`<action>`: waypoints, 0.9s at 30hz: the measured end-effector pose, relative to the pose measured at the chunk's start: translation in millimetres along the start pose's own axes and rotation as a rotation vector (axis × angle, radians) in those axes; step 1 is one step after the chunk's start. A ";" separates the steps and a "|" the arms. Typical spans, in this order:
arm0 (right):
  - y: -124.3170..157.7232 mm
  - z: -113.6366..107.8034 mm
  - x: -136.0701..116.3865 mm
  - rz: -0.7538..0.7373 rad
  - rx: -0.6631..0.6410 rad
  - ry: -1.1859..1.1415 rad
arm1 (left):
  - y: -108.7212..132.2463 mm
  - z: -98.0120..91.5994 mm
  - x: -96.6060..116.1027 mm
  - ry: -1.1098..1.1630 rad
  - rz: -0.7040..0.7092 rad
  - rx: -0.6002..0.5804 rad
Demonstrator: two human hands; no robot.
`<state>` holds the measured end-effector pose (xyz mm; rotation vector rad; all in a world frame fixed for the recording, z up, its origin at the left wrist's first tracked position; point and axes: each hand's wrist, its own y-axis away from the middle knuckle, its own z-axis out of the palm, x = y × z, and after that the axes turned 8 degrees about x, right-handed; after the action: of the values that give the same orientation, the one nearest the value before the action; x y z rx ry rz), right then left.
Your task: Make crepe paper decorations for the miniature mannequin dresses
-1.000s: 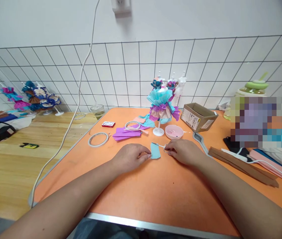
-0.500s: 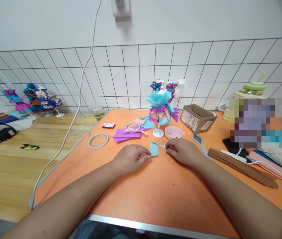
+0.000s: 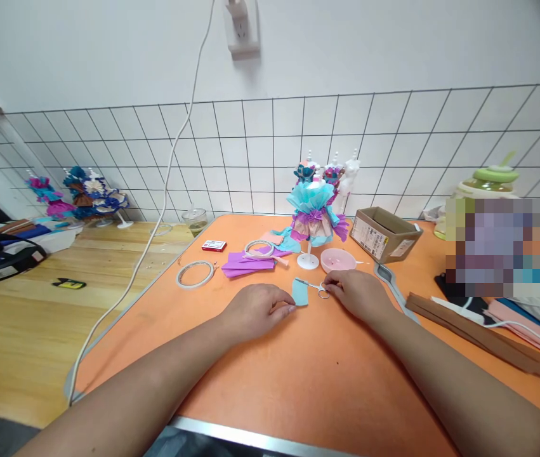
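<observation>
Near the middle of the orange table lies a small light blue piece of crepe paper (image 3: 301,292). My left hand (image 3: 255,311) has thumb and forefinger closed on its left edge. Small silver scissors (image 3: 322,292) lie with their blades over the top of that piece and both finger loops showing. My right hand (image 3: 358,292) rests just right of the loops, fingers bent but apart, fingertips close to or touching the upper loop. Behind stands a mini dress form (image 3: 312,206) in a blue and purple paper dress.
Purple paper (image 3: 247,264), tape rolls (image 3: 194,275) and a red-and-white box (image 3: 214,245) lie left. A pink bowl (image 3: 339,261), cardboard box (image 3: 384,235) and brown paper strips (image 3: 476,336) are right. A white cable (image 3: 167,184) hangs at left.
My right hand has eased off the scissors, whose loops now show fully on the table. My left hand stays at the light blue paper. The view has shifted slightly.
</observation>
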<state>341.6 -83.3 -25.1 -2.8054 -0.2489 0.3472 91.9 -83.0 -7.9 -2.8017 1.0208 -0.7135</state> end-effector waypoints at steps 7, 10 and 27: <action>-0.9 -2.7 1.6 -0.044 -0.019 0.062 | -0.5 -0.6 -1.3 -0.011 -0.005 -0.022; -1.4 -4.0 3.7 -0.057 -0.050 0.069 | -0.5 -1.5 0.6 -0.011 -0.017 -0.028; -2.9 -3.9 13.5 -0.097 -0.128 0.006 | -9.6 -1.0 12.3 -0.266 0.281 0.054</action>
<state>355.2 -78.8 -23.4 -2.9058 -0.4181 0.3109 105.4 -83.1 0.0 -2.5422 1.2799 -0.3213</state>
